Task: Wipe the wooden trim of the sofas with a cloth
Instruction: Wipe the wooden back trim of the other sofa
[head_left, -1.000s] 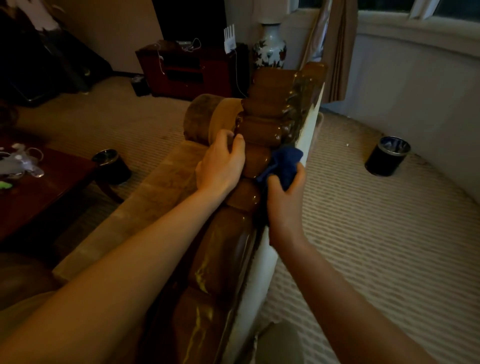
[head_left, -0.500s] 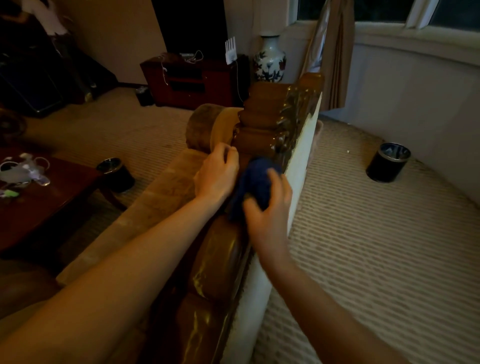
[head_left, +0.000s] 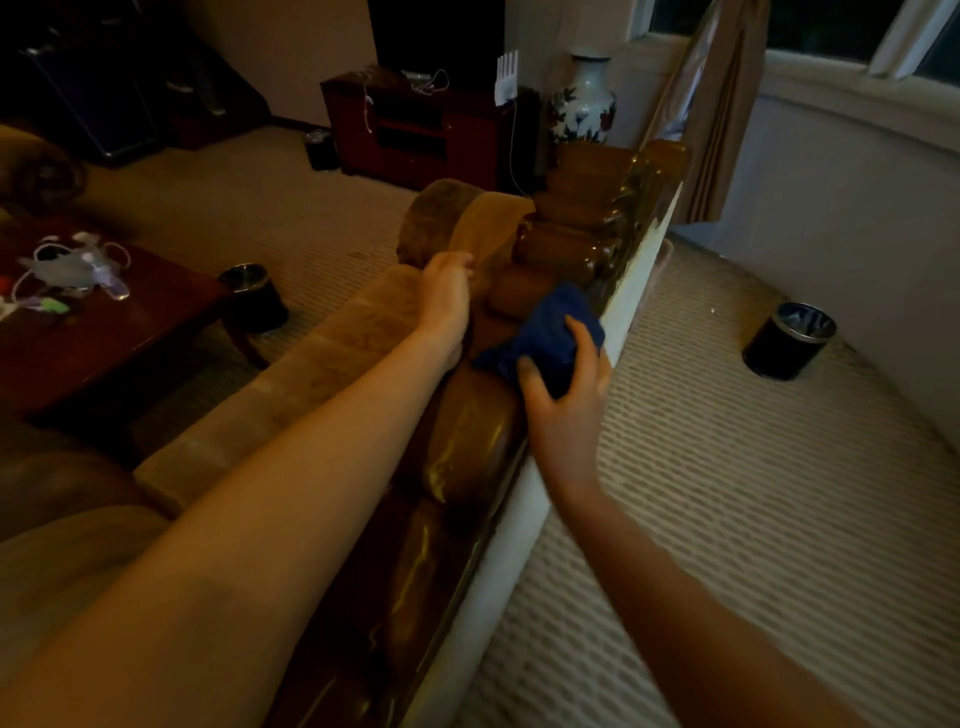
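Blue bunched cloth (head_left: 540, 338) in right hand's (head_left: 563, 410) curled fingers on glossy carved wooden trim (head_left: 467, 447); left hand (head_left: 447, 306) relaxed on plush upholstery (head_left: 332, 353).

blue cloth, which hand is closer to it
Right. The right hand grips the blue cloth against the wooden trim; the left hand rests beside it on the sofa's upholstered edge, not touching it.

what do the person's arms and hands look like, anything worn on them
Both arms are bare from as far up as the view shows down to the fingers: no sleeves, gloves, watch or bracelet visible. The left hand and right hand show no rings that can be made out, though the dim light and motion blur hide fine detail.
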